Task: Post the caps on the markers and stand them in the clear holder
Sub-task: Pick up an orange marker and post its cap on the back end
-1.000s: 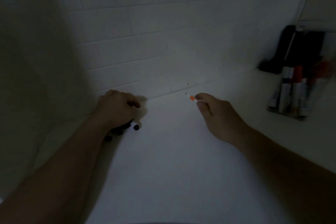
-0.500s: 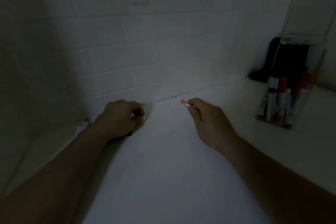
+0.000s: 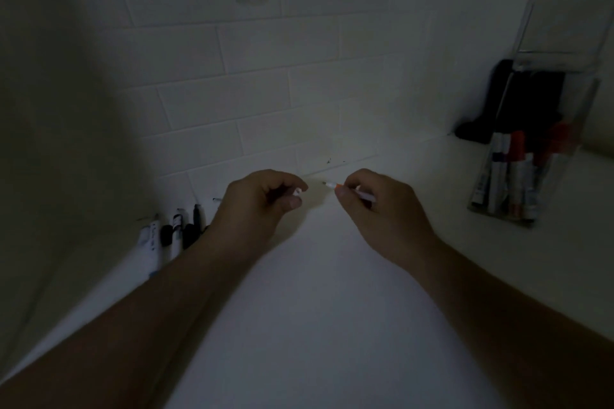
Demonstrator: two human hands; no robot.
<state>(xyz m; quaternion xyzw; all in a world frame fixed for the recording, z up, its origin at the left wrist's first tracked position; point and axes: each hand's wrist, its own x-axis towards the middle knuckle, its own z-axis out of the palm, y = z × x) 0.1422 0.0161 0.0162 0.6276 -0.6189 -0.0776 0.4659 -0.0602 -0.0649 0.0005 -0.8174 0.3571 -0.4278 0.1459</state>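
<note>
The scene is dim. My right hand (image 3: pixel 375 206) grips an uncapped white marker with an orange band (image 3: pixel 335 185), its tip pointing left. My left hand (image 3: pixel 262 206) pinches a small pale cap (image 3: pixel 298 191) between thumb and fingers, a short gap from the marker's tip. Both are raised over the white table (image 3: pixel 315 292). Several loose markers and dark caps (image 3: pixel 172 232) lie on the table to the left, behind my left forearm. The clear holder (image 3: pixel 528 156) stands at the right with several capped markers upright in it.
A white tiled wall (image 3: pixel 265 93) runs close behind my hands. A dark object (image 3: pixel 481 123) lies against the wall beside the holder. My forearms cross the near part of the table.
My left hand has lifted off the pile of markers and moved right with a cap. My right hand brought the marker towards it. The pile is now uncovered.
</note>
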